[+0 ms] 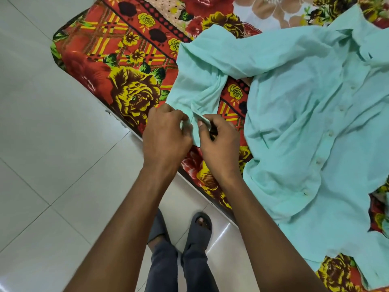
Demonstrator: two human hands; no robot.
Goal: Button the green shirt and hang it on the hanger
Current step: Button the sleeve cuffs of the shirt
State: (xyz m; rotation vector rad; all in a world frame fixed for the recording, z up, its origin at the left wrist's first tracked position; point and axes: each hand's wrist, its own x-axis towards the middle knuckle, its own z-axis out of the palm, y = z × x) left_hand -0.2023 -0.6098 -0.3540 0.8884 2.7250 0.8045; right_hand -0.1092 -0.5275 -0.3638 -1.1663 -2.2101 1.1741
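Note:
The pale green shirt [299, 114] lies spread on the bed, front up, its placket closed by a row of white buttons [330, 133]. One sleeve [202, 81] reaches out toward the bed's near edge. My left hand [166, 135] and my right hand [219, 144] meet at that sleeve's cuff [194, 131], each pinching the cuff fabric between thumb and fingers. The cuff's button is hidden by my fingers. No hanger is in view.
A red and yellow floral bedsheet [126, 81] covers the bed, whose edge runs diagonally from upper left to lower right. White floor tiles [52, 165] fill the left. My feet in grey slippers [202, 226] stand by the bed edge.

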